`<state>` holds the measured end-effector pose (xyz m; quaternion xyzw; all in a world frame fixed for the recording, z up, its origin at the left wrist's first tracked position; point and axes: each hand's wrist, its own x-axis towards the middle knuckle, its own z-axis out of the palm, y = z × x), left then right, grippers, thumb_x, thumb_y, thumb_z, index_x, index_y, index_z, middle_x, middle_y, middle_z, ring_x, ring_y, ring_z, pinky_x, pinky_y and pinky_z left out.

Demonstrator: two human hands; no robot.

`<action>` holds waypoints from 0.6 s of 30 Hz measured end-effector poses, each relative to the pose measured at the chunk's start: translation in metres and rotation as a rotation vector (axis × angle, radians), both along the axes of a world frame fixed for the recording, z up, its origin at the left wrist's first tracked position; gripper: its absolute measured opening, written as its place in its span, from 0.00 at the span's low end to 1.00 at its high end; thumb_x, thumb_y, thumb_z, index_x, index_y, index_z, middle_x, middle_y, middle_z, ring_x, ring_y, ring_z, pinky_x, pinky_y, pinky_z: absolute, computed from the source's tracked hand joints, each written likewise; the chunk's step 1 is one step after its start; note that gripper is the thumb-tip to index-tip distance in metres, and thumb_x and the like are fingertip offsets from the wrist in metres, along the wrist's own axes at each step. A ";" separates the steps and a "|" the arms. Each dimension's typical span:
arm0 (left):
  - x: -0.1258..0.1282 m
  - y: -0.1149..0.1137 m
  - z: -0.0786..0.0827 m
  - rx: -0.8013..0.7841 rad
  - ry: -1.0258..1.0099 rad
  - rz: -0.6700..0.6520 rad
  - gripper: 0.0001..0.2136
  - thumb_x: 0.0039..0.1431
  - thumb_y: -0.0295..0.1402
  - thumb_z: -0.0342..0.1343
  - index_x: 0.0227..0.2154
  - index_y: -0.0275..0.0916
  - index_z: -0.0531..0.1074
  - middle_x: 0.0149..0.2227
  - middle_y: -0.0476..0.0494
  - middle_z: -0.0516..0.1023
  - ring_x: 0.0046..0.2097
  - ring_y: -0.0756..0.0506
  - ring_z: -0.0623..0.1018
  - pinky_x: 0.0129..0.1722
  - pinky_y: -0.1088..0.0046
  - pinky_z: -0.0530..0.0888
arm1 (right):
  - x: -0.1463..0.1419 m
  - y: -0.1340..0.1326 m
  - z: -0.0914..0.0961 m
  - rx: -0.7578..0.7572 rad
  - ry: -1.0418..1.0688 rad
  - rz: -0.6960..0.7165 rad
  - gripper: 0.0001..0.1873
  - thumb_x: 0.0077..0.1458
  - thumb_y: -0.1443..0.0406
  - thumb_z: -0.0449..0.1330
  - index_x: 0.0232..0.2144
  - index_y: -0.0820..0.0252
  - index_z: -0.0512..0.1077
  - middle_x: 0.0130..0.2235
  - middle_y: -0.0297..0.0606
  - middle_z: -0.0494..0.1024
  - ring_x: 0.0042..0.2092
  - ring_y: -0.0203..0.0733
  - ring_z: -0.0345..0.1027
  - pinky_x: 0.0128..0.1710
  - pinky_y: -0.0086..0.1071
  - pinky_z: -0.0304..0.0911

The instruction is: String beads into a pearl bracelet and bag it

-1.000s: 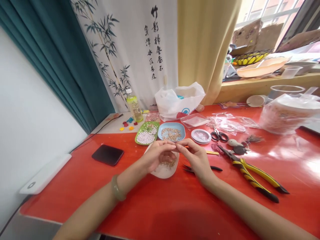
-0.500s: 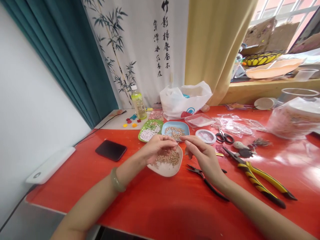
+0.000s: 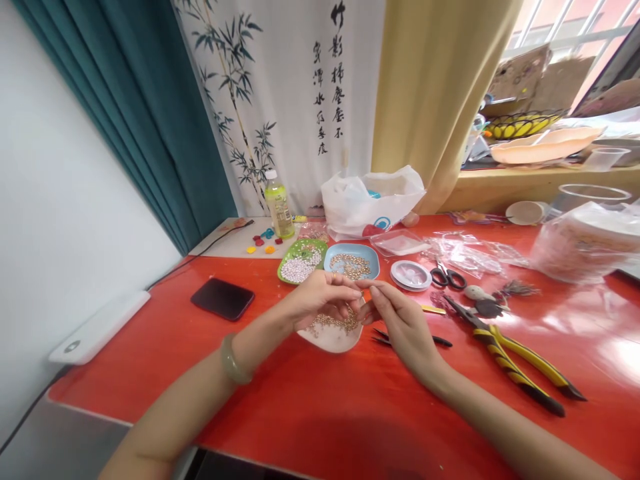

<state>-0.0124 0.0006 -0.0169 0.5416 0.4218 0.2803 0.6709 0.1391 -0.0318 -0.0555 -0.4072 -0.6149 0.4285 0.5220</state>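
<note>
Over the white dish (image 3: 334,341) of small gold beads (image 3: 330,323), my two hands meet at the fingertips. My left hand (image 3: 327,295) is closed in a pinch, with a ring on one finger and a pale bangle (image 3: 234,360) at the wrist. The fingers of my right hand (image 3: 393,312) are pinched together against the left fingertips. Whatever lies between them is too small to make out. Partly under my right hand lie black-handled pliers (image 3: 383,338). Just behind are a blue dish (image 3: 370,250) of gold beads and a green dish (image 3: 286,259) of white beads.
A phone (image 3: 223,299) and a white power strip (image 3: 100,327) lie left. Rightward are a spool (image 3: 411,275), scissors (image 3: 449,277), large yellow-black pliers (image 3: 515,357) and a bagged tub (image 3: 585,240). At the back stand a bottle (image 3: 280,208) and a white plastic bag (image 3: 350,203).
My right hand has moved left, and its fingertips now meet those of my left hand. The left hand stays nearly in place over the white dish.
</note>
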 end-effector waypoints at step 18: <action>0.000 0.002 -0.003 -0.069 -0.041 -0.037 0.06 0.44 0.29 0.57 0.26 0.32 0.75 0.22 0.46 0.73 0.24 0.55 0.70 0.26 0.80 0.67 | 0.005 0.002 0.001 0.128 -0.202 -0.165 0.11 0.56 0.62 0.50 0.31 0.61 0.69 0.22 0.33 0.68 0.23 0.34 0.62 0.24 0.28 0.61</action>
